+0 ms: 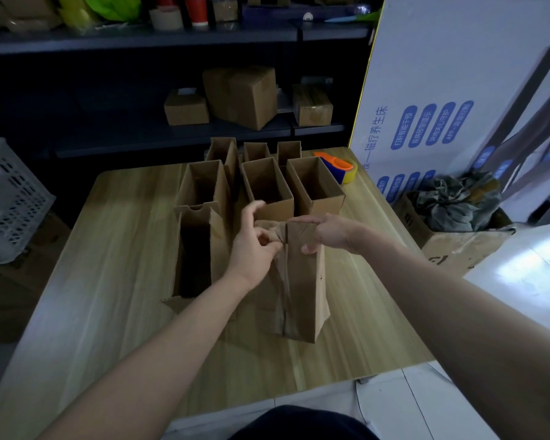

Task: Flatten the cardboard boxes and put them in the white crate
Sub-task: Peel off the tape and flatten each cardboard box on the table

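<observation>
Counter (108,249) ahead, white crate (10,198) off its left side, nearer my left hand (254,246).
Cardboard box (302,287) stands on end between my hands, long axis running down toward me; left pinches the taped seam (285,281) at its top, right hand (327,233) grips the top edge.

Holding the taped box (302,296) upright on the table (108,281), with the left hand (254,246) pinching its top from the left and the right hand (327,233) gripping it from the right. Having an opened box (194,255) lying just left of the left hand, three upright boxes (265,182) standing in a row just behind both hands, three more boxes (256,150) behind those, and a tape dispenser (338,168) beyond the right hand near the table's far edge. Facing a shelf (172,128) behind the table, with the white crate (10,198) sitting off the table well left of the left hand, and a carton (464,246) holding a cloth (458,201) off the table right of the right hand.
</observation>
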The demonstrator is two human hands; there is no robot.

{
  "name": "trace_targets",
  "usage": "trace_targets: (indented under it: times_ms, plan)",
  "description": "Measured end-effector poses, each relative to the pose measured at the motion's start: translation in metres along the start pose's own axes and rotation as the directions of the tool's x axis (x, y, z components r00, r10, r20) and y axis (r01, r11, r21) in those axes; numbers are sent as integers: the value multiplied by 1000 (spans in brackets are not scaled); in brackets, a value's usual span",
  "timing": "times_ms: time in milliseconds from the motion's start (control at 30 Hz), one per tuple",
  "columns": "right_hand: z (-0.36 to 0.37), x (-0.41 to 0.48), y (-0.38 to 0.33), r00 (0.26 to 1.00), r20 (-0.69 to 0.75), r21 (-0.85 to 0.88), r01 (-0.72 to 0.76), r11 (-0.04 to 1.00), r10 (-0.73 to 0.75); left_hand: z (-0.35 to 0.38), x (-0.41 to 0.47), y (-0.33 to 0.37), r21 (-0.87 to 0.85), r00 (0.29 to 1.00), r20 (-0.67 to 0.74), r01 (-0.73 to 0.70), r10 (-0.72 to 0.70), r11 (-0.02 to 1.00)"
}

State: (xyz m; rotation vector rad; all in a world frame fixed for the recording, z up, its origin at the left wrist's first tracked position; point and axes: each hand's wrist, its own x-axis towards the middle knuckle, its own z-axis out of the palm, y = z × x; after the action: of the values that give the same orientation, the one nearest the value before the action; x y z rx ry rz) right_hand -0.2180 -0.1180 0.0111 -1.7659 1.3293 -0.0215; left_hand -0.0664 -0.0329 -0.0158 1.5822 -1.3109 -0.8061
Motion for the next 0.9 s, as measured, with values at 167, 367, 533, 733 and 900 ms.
trace_targets:
  times_ms: [167, 367, 533, 733, 900]
  plan:
    - [1, -4, 4, 999, -46, 16, 0, 1000, 0, -1, 8, 4, -160, 974, 36, 227, -224, 961]
    - [6, -2, 3, 1000, -9, 24, -7, 1000, 7, -10, 10, 0, -376, 878, 115, 472, -465, 797]
    - [9, -3, -3, 1000, -4, 25, 5, 1000, -5, -10, 10, 2, -83, 962, 50, 273, -269, 959]
    - [10, -5, -13, 1000, 9, -30, 26, 999, -26, -9, 22, 5, 371, 992, -109, 98, -61, 924]
    - [9, -5, -19, 999, 13, -38, 30, 999, -29, -7, 24, 3, 453, 991, -135, 41, 23, 891]
